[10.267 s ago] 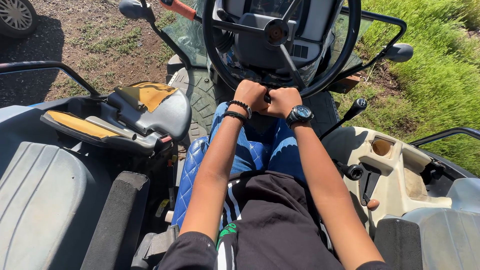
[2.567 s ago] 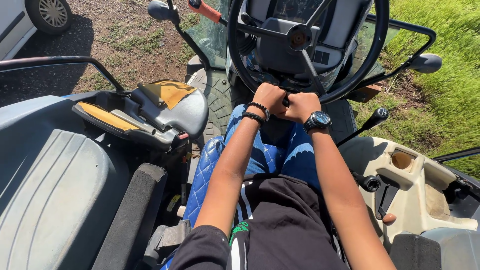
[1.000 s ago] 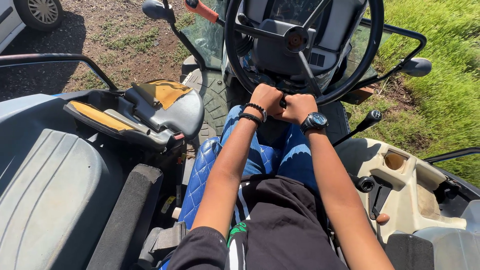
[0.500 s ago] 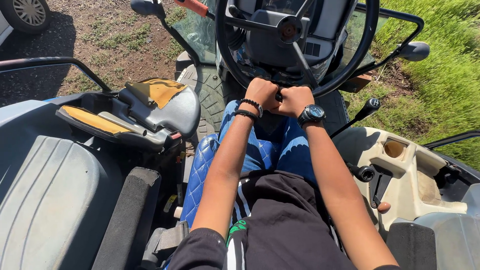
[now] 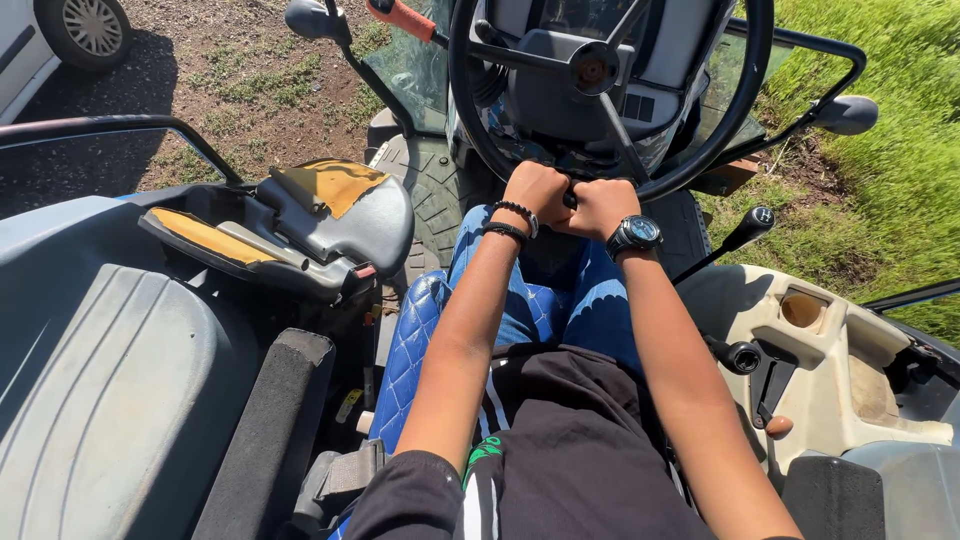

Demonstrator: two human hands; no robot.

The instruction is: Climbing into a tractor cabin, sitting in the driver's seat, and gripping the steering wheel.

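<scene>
Black steering wheel [image 5: 745, 90]: left hand [image 5: 535, 192] and right hand [image 5: 600, 205] fisted, touching, on its bottom rim.

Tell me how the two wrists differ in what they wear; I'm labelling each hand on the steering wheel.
The left hand has two thin dark beaded bracelets at its wrist; the right hand has a black wristwatch with a round face. The bracelets are slim bands, the watch bulkier. Both hands are closed on the bottom rim of the black steering wheel, side by side.
</scene>
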